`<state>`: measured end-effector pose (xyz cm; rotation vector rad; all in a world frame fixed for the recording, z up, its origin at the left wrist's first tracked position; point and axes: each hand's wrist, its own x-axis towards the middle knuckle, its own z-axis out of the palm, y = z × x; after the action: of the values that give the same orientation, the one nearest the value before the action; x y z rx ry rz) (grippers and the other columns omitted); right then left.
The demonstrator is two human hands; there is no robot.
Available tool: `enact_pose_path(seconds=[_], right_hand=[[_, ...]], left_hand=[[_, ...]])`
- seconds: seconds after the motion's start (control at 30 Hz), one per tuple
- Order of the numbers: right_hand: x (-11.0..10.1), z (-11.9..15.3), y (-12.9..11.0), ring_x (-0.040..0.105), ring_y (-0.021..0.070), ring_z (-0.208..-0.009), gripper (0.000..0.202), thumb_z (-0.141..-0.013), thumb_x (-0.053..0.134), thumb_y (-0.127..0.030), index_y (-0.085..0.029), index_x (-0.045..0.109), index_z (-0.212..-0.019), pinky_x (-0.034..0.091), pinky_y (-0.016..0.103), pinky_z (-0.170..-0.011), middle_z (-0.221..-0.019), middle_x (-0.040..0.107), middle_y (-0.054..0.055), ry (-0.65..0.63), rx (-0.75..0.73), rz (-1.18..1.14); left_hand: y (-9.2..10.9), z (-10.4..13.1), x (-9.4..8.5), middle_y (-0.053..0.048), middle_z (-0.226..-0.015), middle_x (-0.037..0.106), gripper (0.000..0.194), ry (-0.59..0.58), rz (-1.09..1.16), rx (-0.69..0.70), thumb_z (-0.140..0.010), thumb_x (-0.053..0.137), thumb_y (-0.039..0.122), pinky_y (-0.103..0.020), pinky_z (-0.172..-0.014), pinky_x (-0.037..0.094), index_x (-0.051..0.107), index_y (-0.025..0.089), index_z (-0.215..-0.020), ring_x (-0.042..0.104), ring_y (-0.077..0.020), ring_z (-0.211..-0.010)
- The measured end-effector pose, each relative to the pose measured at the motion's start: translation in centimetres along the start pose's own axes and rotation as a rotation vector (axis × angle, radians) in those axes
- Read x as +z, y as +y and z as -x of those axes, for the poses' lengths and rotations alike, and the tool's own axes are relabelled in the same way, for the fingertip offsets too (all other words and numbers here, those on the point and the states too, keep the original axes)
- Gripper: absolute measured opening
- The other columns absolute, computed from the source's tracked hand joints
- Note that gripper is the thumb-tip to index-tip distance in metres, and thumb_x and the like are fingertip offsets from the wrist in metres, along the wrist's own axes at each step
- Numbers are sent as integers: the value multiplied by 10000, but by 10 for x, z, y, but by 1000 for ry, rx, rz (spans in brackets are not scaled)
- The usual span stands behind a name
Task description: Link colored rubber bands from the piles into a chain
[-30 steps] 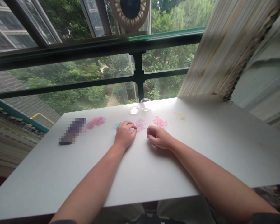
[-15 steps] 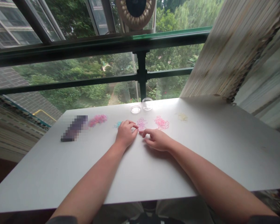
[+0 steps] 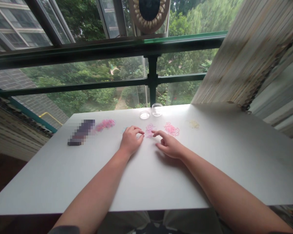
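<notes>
Both forearms are bare from wrist to past the elbow. The left hand and right hand wear no rings, watch or gloves. A dark grey sleeve edge shows at the left upper arm.

- Left hand rests on the white tabletop, fingers curled beside the purple bands.
- Right hand stretches its forefinger to that pile's edge.
- Pink bands lie just beyond; two clear dishes stand near the window.
</notes>
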<state>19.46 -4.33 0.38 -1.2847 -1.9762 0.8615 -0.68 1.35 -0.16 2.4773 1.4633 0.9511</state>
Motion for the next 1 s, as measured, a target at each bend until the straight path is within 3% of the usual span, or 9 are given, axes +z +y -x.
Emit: enact_pose_path(seconds=[0.1, 0.2, 0.27, 0.37, 0.5, 0.57, 0.67, 0.8, 1.0], right_hand=[[0, 1, 1, 440, 62, -491, 412, -743, 515, -141, -248, 437, -1133, 394, 244, -566, -1268, 529, 90, 13, 10, -7], [1, 2, 1, 447, 91, -500, 467, -754, 507, -155, -235, 410, -1204, 371, 236, -555, -859, 640, 18, 8, 28, 28], [2, 2, 2, 434, 108, -493, 475, -764, 493, -163, -233, 412, -1227, 352, 231, -545, -597, 520, -57, 4, 36, 61], [2, 3, 4, 419, 111, -491, 451, -776, 479, -176, -227, 426, -1221, 341, 228, -538, -533, 408, -81, 5, 31, 74], [2, 2, 8, 402, 112, -473, 377, -803, 462, -213, -213, 435, -1179, 349, 238, -521, -551, 446, -67, -19, 30, 66], [2, 2, 10, 410, 101, -483, 346, -805, 466, -225, -213, 433, -1149, 375, 251, -529, -738, 580, -4, -29, 2, 31], [3, 1, 13, 414, 88, -502, 330, -805, 467, -228, -223, 415, -1131, 403, 266, -544, -1039, 601, 70, -37, -33, -6], [3, 1, 14, 422, 94, -510, 325, -810, 461, -233, -222, 411, -1130, 408, 273, -546, -1033, 615, 74, -47, -32, -5], [2, 1, 12, 434, 98, -517, 316, -812, 464, -250, -211, 422, -1122, 410, 278, -547, -1009, 625, 76, -51, -26, -9]], left_hand=[[0, 0, -1, -33, -924, 623, 121, 2, 7, 1, -750, 580, 245, -355, -877, 411, 681, 222, -813, 545, -204, -907], [0, 1, -1, -32, -920, 624, 115, 13, 17, 5, -751, 579, 243, -357, -870, 411, 677, 221, -807, 545, -202, -903], [0, 3, -1, -32, -910, 624, 110, 18, 26, 5, -752, 578, 243, -356, -867, 415, 674, 221, -801, 547, -198, -897], [0, 4, -1, -30, -897, 628, 101, 36, 38, -8, -752, 582, 248, -345, -863, 424, 670, 220, -794, 554, -189, -888], [-15, 1, -11, -34, -871, 639, 107, 84, 9, -81, -756, 573, 266, -322, -866, 434, 664, 212, -772, 566, -184, -889], [-32, 1, -23, -50, -878, 642, 146, 90, -47, -180, -765, 556, 300, -330, -884, 429, 665, 203, -780, 572, -197, -910], [-63, 9, -44, -108, -1010, 626, 284, 49, -180, -432, -756, 547, 398, -380, -930, 397, 660, 184, -905, 547, -256, -1025], [-90, 25, -63, -175, -1247, 511, 553, -46, -316, -731, -704, 555, 504, -426, -973, 348, 567, 157, -1135, 431, -340, -1191], [-93, 27, -66, -161, -1402, 367, 616, -44, -360, -829, -698, 522, 547, -493, -972, 329, 530, 177, -1190, 301, -391, -1276]])
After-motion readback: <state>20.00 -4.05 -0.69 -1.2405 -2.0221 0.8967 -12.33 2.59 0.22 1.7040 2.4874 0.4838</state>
